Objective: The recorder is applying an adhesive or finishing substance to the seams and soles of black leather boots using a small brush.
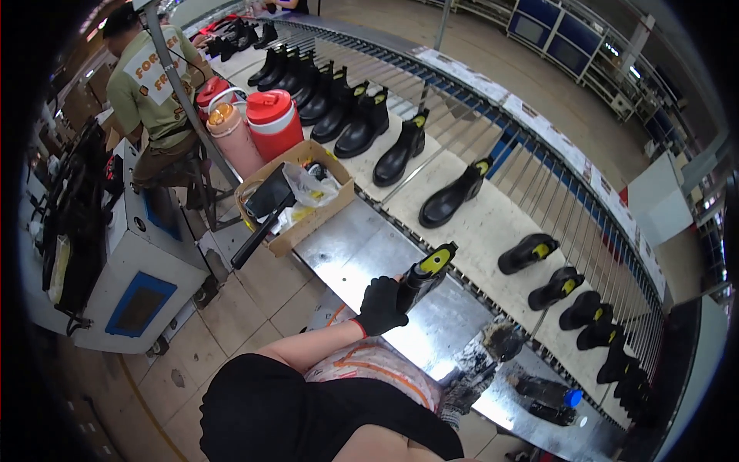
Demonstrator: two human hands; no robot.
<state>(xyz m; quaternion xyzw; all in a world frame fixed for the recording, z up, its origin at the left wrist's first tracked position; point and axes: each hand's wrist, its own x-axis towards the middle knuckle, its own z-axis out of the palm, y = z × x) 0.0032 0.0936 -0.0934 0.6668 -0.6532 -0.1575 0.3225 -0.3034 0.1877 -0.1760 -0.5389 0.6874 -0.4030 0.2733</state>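
The boot (419, 283) is being held above the tabletop (346, 240), its long axis running from lower left to upper right and its yellow-lined opening pointing up-right, toward the conveyor (493, 219). The left hand (380, 306) is gripping its lower part, hiding the toe. The right hand (466, 390) is showing low, near the bottle (543, 390); its grip cannot be told. Other boots (400, 154) are standing along the conveyor.

Held boot (419, 283): black, yellow-green inside
Left hand's glove (382, 306): black, red-edged cuff
Worktop (346, 239): silvery, blackened toward its right end
Bottle cap (572, 398) near that end: bright blue
Carton (289, 245) at the worktop's left end: brown
Jug (275, 138) beyond: red, white band
Belt (481, 219) along the worktop's far edge: off-white
Lap cloth (369, 360): white, orange pattern
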